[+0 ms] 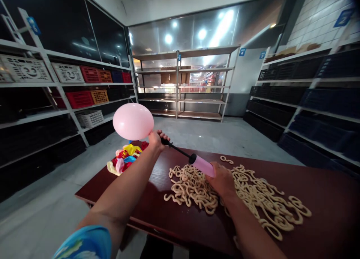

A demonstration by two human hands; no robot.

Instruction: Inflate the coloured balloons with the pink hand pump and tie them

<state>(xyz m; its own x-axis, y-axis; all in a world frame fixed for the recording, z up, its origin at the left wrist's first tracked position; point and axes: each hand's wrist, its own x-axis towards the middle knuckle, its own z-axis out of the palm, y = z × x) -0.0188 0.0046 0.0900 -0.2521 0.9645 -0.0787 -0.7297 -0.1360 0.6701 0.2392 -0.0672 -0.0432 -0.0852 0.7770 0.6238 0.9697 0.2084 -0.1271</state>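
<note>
A round, inflated pink balloon [133,121] stands out to the left of my left hand [157,139], its neck at the fingers. That hand is closed around the black handle end of a hand pump. From there a thin black rod runs right to the pump's pink barrel [203,166], which has a black cap. My right hand [222,177] is wrapped round the barrel's far end. Below the pump, a pile of beige, curled long balloons [191,186] lies on the dark red table [152,210]. A second beige pile [261,199] spreads to the right of my right hand.
Several coloured, uninflated balloons [125,159] lie at the table's left end. Shelves with crates [92,118] line the left wall, and dark bins [277,94] fill the right shelves. Bare metal racks [177,84] stand at the back across the grey floor [194,133].
</note>
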